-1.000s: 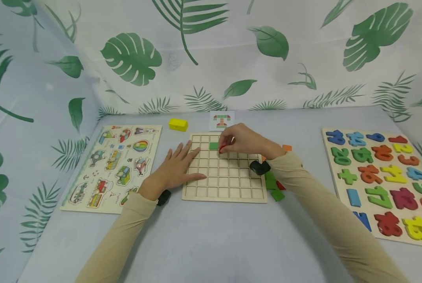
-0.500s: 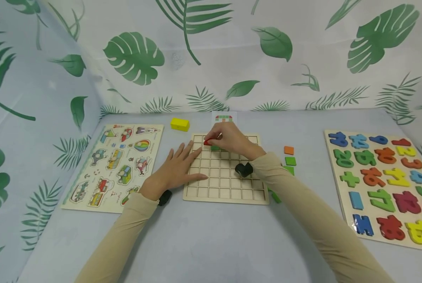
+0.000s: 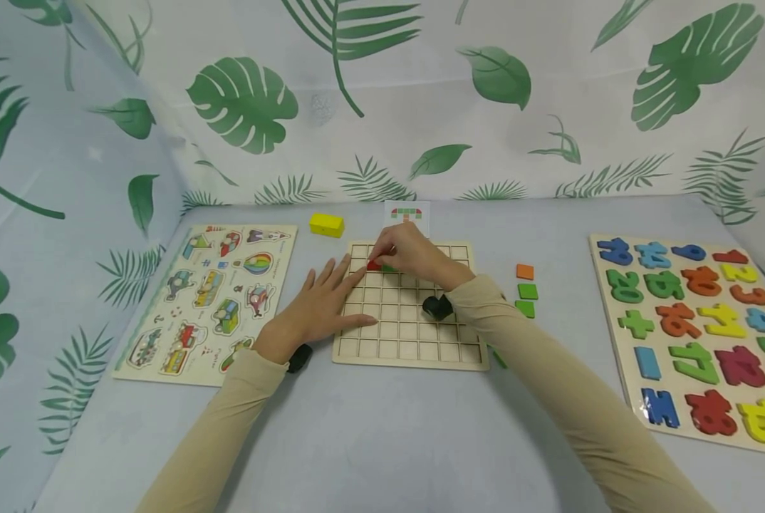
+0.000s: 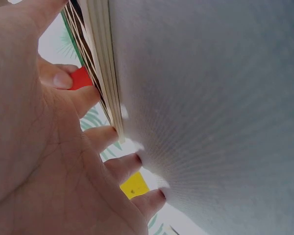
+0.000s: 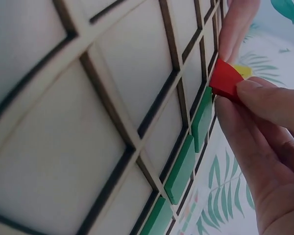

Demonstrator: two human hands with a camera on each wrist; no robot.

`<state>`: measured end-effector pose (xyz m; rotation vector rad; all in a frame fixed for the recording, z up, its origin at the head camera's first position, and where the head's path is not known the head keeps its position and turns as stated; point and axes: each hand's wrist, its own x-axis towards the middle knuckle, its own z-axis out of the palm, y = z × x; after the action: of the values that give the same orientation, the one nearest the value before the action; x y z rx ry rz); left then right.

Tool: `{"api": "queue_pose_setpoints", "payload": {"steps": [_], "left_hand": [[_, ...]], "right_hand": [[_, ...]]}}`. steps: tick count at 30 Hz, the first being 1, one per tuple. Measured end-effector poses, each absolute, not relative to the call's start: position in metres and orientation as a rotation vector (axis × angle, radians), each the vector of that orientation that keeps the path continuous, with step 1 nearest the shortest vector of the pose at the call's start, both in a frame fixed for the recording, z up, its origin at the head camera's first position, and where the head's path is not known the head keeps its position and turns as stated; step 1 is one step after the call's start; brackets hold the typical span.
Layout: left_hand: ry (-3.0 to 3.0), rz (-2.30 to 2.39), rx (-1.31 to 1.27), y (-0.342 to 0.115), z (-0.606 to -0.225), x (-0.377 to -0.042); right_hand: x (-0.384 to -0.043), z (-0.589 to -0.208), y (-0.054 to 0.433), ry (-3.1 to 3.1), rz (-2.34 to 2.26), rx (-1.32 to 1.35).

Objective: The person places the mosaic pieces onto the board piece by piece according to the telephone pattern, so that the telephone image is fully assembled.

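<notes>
My right hand [image 3: 411, 253] pinches a red tile [image 5: 226, 81] with a curved edge between thumb and fingers. The tile is tilted at a square of the wooden grid board [image 3: 410, 365], left of a row of green tiles [image 5: 180, 169]. Several green tiles show in the right wrist view; in the head view my right hand hides most of them. My left hand [image 3: 315, 306] rests with fingers spread and straight at the board's left edge, the index fingertip close to the red tile. In the left wrist view, other fingertips of that hand touch the cloth beside the board.
A pattern card [image 3: 407, 214] lies behind the board, partly covered by the right hand. Nearby stands a yellow block [image 3: 327, 225]. Loose orange [image 3: 525, 271] and green tiles [image 3: 527, 291] lie rightward. A vehicle puzzle [image 3: 280, 274] is left, a number puzzle [image 3: 667, 335] right.
My right hand has carried the red tile left past the green tile and lowered it toward the square there. The loose tiles at right are less covered by the forearm. My left hand stays put.
</notes>
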<state>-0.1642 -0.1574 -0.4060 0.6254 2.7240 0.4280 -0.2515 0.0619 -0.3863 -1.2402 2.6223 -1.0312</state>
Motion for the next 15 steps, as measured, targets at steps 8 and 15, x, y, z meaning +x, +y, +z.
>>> {"api": "queue_pose_setpoints", "payload": {"steps": [8, 15], "left_hand": [[2.727, 0.431, 0.618, -0.1569, -0.4066, -0.1644], [2.722, 0.442, 0.621, -0.1577, -0.4058, -0.1635]], "right_hand": [[-0.2483, -0.3821, 0.0602, 2.643, -0.928, -1.23], [-0.2499, -0.3819, 0.0593, 2.649, -0.862, -1.277]]}}
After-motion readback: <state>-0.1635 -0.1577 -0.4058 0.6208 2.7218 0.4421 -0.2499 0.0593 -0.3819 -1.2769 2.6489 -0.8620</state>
